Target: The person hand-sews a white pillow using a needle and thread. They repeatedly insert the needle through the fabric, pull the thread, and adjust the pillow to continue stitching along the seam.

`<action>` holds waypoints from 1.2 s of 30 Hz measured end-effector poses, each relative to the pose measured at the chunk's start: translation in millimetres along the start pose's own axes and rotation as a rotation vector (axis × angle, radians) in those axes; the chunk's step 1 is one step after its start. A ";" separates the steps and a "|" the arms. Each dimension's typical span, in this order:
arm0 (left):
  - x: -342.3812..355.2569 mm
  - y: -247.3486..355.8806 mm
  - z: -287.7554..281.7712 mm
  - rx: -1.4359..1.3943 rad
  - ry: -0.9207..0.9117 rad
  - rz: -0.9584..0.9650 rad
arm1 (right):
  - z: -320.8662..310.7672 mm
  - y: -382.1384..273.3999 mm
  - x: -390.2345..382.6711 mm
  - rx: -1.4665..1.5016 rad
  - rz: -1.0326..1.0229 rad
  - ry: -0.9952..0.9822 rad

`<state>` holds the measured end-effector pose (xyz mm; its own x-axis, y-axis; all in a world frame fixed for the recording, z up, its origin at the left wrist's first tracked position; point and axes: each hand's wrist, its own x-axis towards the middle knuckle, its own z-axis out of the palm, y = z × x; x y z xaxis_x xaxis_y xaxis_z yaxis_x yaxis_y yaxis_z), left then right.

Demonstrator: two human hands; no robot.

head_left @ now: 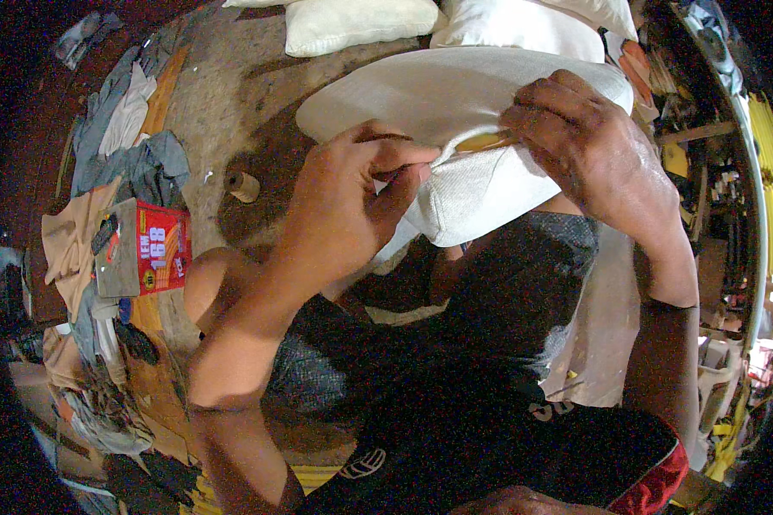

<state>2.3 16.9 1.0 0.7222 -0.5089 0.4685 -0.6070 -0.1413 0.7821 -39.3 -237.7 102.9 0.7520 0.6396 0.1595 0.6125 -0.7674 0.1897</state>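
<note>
A plump white cushion stands in front of me, tilted across my knees. Along its near edge the fabric parts in a narrow gap, and something yellowish shows inside. My left hand pinches the cloth at the left end of this gap between thumb and fingertips. At the other end, my right hand is closed on the cushion's edge, its fingers bent over the fabric. Whether the right fingers also hold a small tool such as a needle cannot be made out.
More white cushions lie at the far side. A spool of twine stands on the floor left of my left hand. Farther left are a red and grey box and heaped cloths. Yellow material hangs at the right.
</note>
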 end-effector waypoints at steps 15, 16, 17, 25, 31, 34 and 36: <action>-4.0 -1.2 -1.3 -0.022 -0.093 -0.094 | 7.8 -3.0 21.6 0.098 -0.240 -0.057; -3.8 0.1 -2.7 -0.031 -0.100 -0.134 | 6.4 -1.3 22.4 0.117 -0.239 -0.066; -3.2 1.6 -4.3 0.000 -0.101 -0.116 | 6.0 -0.2 23.2 0.135 -0.238 -0.075; 1.1 -12.7 -14.4 -0.192 -0.012 -0.194 | 7.2 -3.2 20.4 0.151 -0.194 -0.090; 1.4 -14.4 -19.1 0.064 -0.018 0.027 | 8.5 -2.7 14.0 0.184 -0.142 -0.093; -8.4 -11.9 -3.1 0.132 -0.113 0.159 | 9.4 -2.0 13.8 0.194 -0.138 -0.090; -10.5 -11.4 1.4 0.169 -0.141 0.217 | 10.0 -1.1 11.7 0.191 -0.137 -0.098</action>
<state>1.1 22.6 -13.5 0.5236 -0.6541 0.5459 -0.7971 -0.1500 0.5849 -28.7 -229.8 94.9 0.6730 0.7380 0.0486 0.7383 -0.6743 0.0154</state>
